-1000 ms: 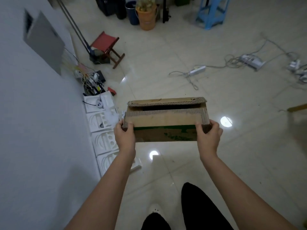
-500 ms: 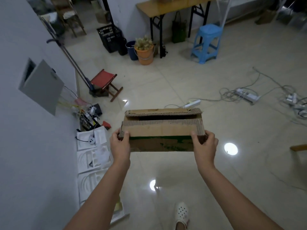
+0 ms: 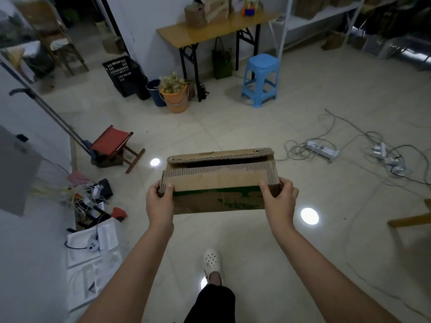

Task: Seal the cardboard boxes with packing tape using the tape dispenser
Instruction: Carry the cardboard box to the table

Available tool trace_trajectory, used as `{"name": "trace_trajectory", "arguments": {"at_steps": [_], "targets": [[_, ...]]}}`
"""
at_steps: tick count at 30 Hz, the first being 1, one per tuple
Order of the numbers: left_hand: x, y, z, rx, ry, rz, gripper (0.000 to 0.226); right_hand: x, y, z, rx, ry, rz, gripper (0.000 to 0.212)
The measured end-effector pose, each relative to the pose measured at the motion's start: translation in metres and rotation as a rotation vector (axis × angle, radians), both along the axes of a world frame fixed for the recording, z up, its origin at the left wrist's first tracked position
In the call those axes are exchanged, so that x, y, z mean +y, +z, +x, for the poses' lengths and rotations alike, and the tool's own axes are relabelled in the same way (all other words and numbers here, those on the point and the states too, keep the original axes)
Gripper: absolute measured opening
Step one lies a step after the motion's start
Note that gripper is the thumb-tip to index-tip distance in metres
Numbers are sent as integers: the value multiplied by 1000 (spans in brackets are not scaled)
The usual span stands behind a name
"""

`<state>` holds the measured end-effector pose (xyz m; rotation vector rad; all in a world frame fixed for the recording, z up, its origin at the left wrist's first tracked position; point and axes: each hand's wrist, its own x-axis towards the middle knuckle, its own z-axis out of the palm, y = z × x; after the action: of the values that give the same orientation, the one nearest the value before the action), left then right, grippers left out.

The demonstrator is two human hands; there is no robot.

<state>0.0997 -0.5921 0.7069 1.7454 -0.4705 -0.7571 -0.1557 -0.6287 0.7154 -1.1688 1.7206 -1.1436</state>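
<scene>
A long brown cardboard box (image 3: 219, 180) with green print on its near side is held in the air in front of me, above the floor. Its two top flaps lie almost closed with a dark gap between them. My left hand (image 3: 159, 202) grips the box's left end, thumb on top. My right hand (image 3: 278, 199) grips the right end the same way. No tape dispenser or tape is visible.
A yellow table (image 3: 210, 31) with boxes on it stands ahead by the wall, beside a blue stool (image 3: 261, 80). An orange bucket (image 3: 175, 96), a red folding stool (image 3: 114, 145), power strips with cables (image 3: 323, 150) and white foam pieces (image 3: 93, 252) lie on the tiled floor.
The view has tilted up and moved forward, revealing the table and shelves. Both hands keep the same grip on the box. My foot has stepped forward.
</scene>
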Motion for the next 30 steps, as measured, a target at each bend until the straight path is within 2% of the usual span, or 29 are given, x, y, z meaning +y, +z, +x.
{"name": "trace_trajectory", "arguments": {"at_steps": [16,24,30], "targets": [[-336,18,79,-20,-141,-16,35,-301,15,84,15,-156,-9,55],[-484,9,64,-21,-196,-3,35,-438,8,66,22,-218,1,56],[-622,14,37,-42,-187,-42,35,-573,6,38,35,-225,-25,54]]}}
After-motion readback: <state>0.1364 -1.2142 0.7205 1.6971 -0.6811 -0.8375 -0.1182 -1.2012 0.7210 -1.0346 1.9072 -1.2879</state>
